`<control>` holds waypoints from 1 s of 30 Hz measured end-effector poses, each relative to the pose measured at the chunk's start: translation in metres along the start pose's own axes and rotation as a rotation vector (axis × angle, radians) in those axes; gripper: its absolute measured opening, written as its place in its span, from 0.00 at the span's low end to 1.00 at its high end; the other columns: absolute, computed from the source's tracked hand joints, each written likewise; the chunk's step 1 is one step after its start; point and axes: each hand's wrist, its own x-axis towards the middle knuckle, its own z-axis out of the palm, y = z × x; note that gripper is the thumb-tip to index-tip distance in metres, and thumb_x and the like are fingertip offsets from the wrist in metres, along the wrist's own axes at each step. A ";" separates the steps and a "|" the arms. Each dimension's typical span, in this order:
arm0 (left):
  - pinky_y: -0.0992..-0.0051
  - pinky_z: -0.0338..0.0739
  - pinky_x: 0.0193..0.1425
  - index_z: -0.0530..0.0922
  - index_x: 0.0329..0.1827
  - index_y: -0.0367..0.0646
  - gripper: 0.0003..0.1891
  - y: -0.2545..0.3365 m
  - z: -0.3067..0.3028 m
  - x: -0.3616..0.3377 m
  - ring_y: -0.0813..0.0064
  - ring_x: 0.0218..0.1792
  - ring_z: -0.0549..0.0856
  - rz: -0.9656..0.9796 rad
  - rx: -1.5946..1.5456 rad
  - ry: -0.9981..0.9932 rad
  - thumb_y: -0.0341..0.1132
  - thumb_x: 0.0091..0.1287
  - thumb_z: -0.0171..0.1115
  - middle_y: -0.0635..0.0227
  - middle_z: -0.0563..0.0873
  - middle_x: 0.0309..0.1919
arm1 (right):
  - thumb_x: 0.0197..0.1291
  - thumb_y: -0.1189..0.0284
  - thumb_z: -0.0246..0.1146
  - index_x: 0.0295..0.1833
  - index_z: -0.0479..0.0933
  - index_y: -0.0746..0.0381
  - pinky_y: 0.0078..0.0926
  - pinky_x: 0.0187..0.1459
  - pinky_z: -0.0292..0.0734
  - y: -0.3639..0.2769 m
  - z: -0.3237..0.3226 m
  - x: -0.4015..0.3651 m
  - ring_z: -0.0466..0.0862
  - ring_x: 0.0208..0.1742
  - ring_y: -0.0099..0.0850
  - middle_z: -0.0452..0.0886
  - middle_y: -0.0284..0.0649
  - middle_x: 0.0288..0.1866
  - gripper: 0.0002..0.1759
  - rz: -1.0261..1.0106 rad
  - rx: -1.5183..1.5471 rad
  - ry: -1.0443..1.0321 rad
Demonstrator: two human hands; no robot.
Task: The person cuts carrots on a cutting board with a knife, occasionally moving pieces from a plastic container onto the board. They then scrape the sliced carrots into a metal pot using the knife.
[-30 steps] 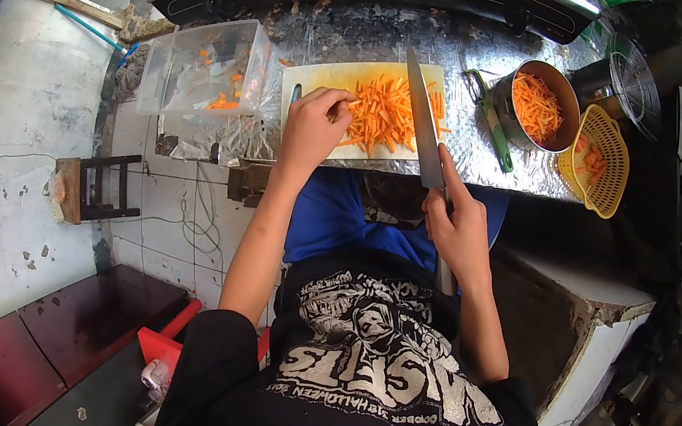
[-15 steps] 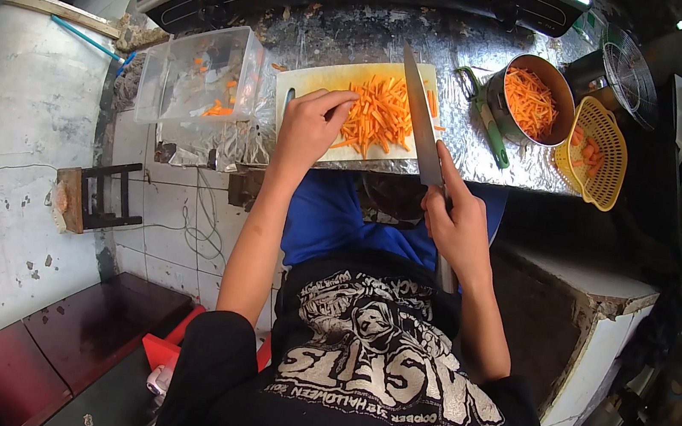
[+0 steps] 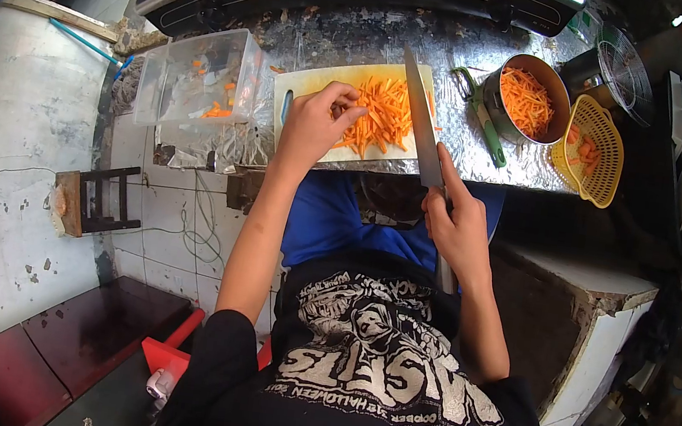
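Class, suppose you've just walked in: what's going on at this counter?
Someone is working with carrots. Their right hand holds a long steel knife, its blade over the right side of a white rectangular cutting board. Their left hand is curled beside a heap of thin orange carrot sticks on the board. To the right, a round metal pot holds orange shreds, and a yellow plastic basket holds orange chunks.
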 end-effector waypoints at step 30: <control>0.70 0.82 0.44 0.87 0.50 0.39 0.10 -0.070 -0.153 0.018 0.68 0.36 0.88 -0.139 0.336 0.366 0.29 0.67 0.67 0.62 0.89 0.43 | 0.69 0.80 0.51 0.82 0.61 0.56 0.18 0.30 0.73 -0.008 0.014 0.011 0.74 0.25 0.15 0.77 0.32 0.26 0.35 0.015 0.059 -0.031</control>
